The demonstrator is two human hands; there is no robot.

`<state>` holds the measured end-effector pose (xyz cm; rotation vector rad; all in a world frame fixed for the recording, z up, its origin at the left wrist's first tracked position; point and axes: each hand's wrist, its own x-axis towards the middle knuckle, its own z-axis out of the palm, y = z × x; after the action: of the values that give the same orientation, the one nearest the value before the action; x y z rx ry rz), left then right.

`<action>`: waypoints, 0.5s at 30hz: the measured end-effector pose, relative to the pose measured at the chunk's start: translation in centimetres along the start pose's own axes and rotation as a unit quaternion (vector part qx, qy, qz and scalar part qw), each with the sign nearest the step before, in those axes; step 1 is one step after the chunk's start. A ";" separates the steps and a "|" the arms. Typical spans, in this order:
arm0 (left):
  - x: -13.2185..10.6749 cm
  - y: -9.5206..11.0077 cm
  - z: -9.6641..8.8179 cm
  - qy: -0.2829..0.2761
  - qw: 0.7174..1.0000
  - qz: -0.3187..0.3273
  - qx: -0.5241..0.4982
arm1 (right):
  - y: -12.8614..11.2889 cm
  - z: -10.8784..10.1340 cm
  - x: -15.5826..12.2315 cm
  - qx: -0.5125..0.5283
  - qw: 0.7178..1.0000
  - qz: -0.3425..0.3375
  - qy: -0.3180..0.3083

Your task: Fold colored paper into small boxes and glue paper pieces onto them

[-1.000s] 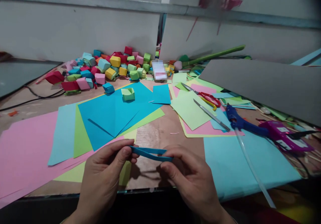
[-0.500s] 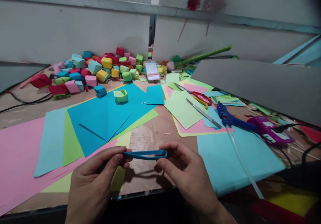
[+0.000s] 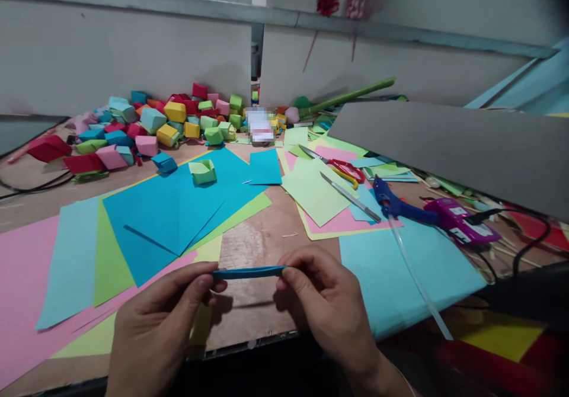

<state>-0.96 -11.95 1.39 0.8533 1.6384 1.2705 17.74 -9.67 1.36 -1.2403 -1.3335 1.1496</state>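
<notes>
Pinching blue strip (image 3: 249,273) | left hand (image 3: 162,311), right hand (image 3: 329,296): one end each | now seemingly flatter

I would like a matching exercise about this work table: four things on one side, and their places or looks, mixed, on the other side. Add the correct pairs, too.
Column one
1. folded blue paper strip
2. scissors
3. small pale green paper box
4. glue gun

Column two
A. has red and yellow handles
B. has a long translucent stick coming out of it
C. pinched at its ends by the left hand and the right hand
D. sits on a large blue sheet

Right pairs: 1-C, 2-A, 3-D, 4-B
</notes>
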 end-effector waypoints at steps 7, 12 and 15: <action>1.0 0.4 -0.4 -0.111 0.957 0.173 0.202 | 0.6 -0.8 0.1 -0.139 0.983 -0.111 0.044; 1.9 1.1 -0.8 -0.170 0.891 0.301 0.294 | 0.6 -0.9 0.1 -0.203 0.961 -0.181 0.047; 2.1 1.2 -0.7 -0.202 0.879 0.302 0.310 | 0.6 -1.0 0.0 -0.201 0.961 -0.183 0.050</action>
<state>-2.41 -10.08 2.20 2.0027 1.4804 0.8327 18.86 -9.63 0.83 -1.2419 -1.6872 0.5638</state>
